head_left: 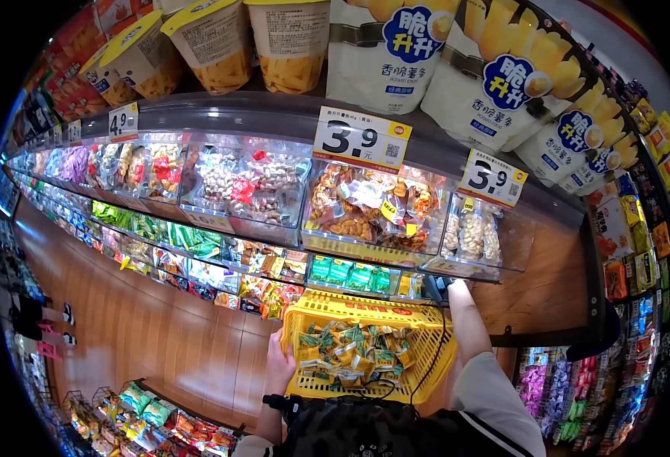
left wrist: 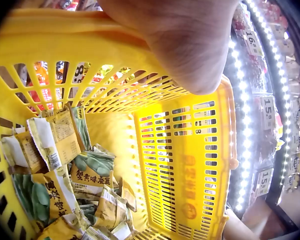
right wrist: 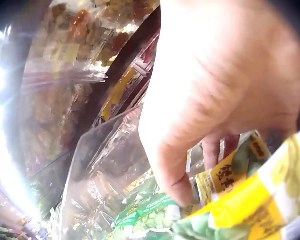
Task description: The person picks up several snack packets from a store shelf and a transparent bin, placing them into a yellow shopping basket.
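Note:
My left hand (head_left: 279, 361) grips the left rim of a yellow plastic shopping basket (head_left: 298, 314); in the left wrist view that hand (left wrist: 190, 42) lies over the basket's edge. Inside is a heap of small yellow-and-green snack packets (head_left: 350, 354), printed with green beans. My right hand (right wrist: 225, 85) reaches down into a clear shelf bin (right wrist: 82, 165), its thumb and fingers among similar yellow packets (right wrist: 262, 195); I cannot tell whether it holds one. Green bean packets (right wrist: 147, 215) lie beside the thumb. The upper shelf hides this hand in the head view.
Clear bins of wrapped nuts (head_left: 251, 186) line the shelf above, with price tags (head_left: 362, 139) on its edge. Potato stick bags (head_left: 384, 68) and cups (head_left: 285, 46) stand on top. A wooden shelf end (head_left: 541, 282) juts out at right. Another snack display (head_left: 148, 411) stands behind left.

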The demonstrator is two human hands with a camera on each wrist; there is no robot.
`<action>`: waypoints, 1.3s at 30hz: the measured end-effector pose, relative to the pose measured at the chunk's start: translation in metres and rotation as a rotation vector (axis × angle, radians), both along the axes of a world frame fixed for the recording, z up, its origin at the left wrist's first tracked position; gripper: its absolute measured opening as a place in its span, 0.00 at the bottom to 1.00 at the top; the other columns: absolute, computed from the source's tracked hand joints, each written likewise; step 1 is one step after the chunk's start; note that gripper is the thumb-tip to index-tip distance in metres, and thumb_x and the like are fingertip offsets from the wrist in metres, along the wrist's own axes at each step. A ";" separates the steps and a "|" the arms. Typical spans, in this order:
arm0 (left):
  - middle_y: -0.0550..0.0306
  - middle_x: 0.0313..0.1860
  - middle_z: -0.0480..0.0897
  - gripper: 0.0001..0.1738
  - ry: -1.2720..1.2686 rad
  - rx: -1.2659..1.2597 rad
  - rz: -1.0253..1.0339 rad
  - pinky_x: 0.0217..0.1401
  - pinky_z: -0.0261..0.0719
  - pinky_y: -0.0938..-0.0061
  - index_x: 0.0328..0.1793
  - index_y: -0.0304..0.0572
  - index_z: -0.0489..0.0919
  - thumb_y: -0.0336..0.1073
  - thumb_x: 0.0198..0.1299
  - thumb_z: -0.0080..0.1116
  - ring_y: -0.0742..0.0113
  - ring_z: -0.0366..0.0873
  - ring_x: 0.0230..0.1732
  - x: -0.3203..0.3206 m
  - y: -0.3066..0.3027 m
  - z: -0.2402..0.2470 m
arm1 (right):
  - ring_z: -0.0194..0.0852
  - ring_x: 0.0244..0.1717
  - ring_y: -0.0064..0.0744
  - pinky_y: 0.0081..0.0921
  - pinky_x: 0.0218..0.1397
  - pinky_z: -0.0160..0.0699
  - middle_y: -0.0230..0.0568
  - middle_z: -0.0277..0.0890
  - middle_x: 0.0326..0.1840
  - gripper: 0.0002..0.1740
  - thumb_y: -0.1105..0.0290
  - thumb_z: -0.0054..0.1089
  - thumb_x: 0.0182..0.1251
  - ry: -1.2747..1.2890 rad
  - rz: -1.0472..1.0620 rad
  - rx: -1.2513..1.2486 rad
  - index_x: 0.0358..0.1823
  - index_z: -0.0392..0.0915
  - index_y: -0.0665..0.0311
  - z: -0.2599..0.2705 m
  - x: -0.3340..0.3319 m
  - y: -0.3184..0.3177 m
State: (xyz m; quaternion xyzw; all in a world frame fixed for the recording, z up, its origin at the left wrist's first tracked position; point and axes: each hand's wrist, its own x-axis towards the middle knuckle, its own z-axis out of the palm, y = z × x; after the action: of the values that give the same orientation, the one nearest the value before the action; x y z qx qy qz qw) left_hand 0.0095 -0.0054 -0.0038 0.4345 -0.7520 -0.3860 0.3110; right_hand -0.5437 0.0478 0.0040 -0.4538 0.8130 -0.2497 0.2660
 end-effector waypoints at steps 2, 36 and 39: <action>0.35 0.61 0.76 0.23 0.000 -0.008 0.002 0.66 0.74 0.53 0.71 0.33 0.67 0.25 0.71 0.54 0.33 0.75 0.63 0.000 0.000 -0.001 | 0.77 0.59 0.32 0.30 0.65 0.75 0.40 0.81 0.54 0.30 0.55 0.65 0.71 -0.145 0.031 0.033 0.69 0.75 0.65 0.013 0.004 0.005; 0.35 0.60 0.76 0.24 0.000 -0.028 0.009 0.65 0.75 0.53 0.71 0.32 0.68 0.25 0.70 0.54 0.33 0.75 0.62 0.003 0.001 -0.011 | 0.84 0.52 0.49 0.40 0.55 0.80 0.58 0.84 0.50 0.32 0.56 0.72 0.63 0.160 0.480 0.147 0.61 0.76 0.71 0.081 0.089 -0.003; 0.35 0.60 0.76 0.24 0.026 -0.026 0.006 0.65 0.75 0.53 0.71 0.32 0.68 0.25 0.71 0.54 0.33 0.75 0.62 0.002 0.001 -0.012 | 0.79 0.59 0.45 0.35 0.65 0.75 0.51 0.82 0.60 0.35 0.67 0.72 0.60 -0.191 0.291 0.158 0.70 0.74 0.66 0.063 0.073 0.002</action>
State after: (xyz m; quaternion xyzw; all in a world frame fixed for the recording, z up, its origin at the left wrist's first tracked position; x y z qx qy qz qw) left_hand 0.0118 -0.0040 -0.0162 0.4276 -0.7517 -0.3808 0.3274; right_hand -0.4707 0.0503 0.0672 -0.5184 0.7269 -0.1860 0.4102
